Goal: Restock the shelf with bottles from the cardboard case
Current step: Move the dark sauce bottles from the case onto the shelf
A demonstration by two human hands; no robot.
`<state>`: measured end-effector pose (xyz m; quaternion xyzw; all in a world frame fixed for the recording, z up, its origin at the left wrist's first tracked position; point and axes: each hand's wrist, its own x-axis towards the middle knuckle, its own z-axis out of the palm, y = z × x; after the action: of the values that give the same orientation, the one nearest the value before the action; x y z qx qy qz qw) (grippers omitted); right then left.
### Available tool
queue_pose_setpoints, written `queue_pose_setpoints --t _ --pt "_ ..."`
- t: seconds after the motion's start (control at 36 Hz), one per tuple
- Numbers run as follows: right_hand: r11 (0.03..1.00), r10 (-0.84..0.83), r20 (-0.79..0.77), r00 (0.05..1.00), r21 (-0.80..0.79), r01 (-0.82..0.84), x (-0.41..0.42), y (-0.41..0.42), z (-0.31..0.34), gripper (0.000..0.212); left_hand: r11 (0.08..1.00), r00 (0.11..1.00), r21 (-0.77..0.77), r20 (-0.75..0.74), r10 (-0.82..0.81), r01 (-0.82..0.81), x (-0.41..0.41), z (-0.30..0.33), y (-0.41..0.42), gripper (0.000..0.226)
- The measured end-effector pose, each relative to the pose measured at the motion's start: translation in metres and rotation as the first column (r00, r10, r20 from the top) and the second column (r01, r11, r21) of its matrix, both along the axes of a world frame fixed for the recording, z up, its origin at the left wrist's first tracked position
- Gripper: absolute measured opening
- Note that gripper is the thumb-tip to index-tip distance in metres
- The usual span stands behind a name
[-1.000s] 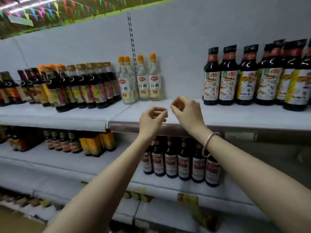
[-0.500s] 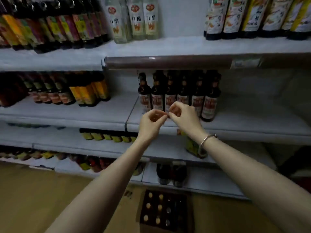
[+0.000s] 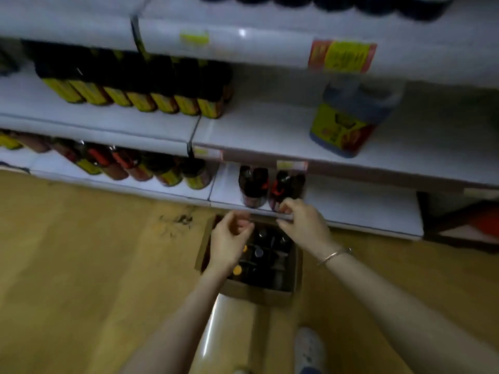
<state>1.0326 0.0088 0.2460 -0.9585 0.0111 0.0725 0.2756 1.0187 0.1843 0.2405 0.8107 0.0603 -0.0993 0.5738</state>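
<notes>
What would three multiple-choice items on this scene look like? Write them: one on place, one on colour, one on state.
1. The cardboard case sits:
A. on the middle shelf
B. on the floor, in front of the lowest shelf
C. in the person's arms

2. The label on the big jug is mainly:
A. purple
B. white
C. yellow

3. The case is:
A. open at the top, with bottles inside
B. taped shut
C. flattened

Key: 1 B, its base rests on the floor boards below the shelf edge; 2 C, yellow fills most of the label; 3 A, bottle caps show inside the open top.
</notes>
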Motion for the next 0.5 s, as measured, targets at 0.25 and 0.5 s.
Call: queue_pose_setpoints --t 0.25,0.5 --pt "0.995 -0.05 -0.192 0.98 -0.089 0.033 -0.017 -0.008 -0.198 0.031 0.998 0.998 0.064 -0.069 -0.004 0.008 -0.029 -0.186 -0.011 0.024" --pt "0.897 0.084 -0.225 0.971 -0.407 -0.172 -0.006 -0.023 -0.315 0.057 1.0 0.994 0.013 -0.106 0.011 -0.009 -0.035 -0.288 -0.026 0.029"
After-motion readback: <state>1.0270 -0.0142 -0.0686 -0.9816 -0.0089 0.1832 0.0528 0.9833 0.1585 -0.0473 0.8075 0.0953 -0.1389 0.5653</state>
